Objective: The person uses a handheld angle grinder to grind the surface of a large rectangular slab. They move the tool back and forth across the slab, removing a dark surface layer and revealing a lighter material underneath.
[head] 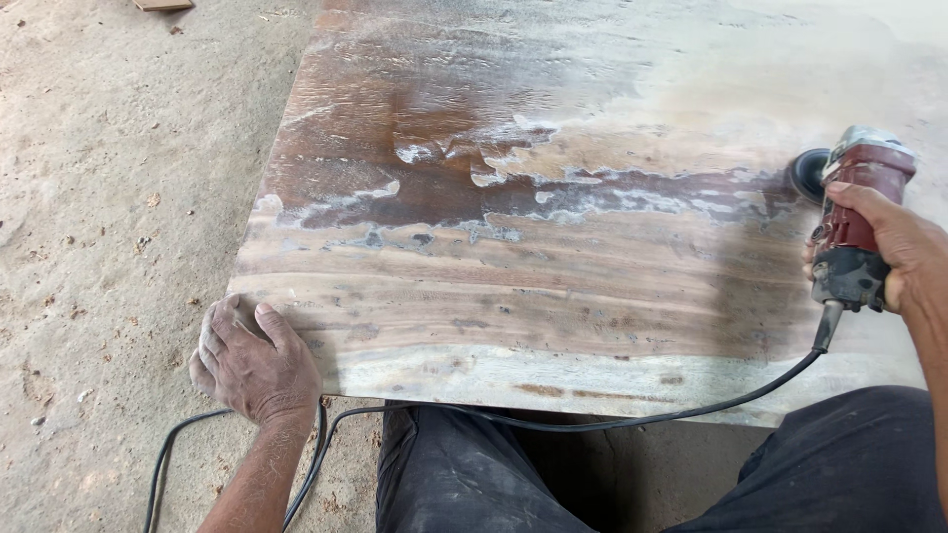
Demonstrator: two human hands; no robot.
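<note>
A large wooden slab (553, 257) lies in front of me, dark brown in the middle, pale and dusty toward the far right. My right hand (904, 247) grips a red and grey angle grinder (857, 222) at the slab's right side, its black disc (810, 173) down on the wood. My left hand (252, 360), coated in dust, rests flat with curled fingers on the slab's near left corner, holding nothing. A black power cord (632, 419) runs from the grinder along the near edge and down to the floor at the left.
Dusty sandy floor (109, 227) covers the left side, strewn with small chips. A scrap of wood (163, 5) lies at the top left. My legs in dark trousers (464, 484) are tucked under the slab's near edge.
</note>
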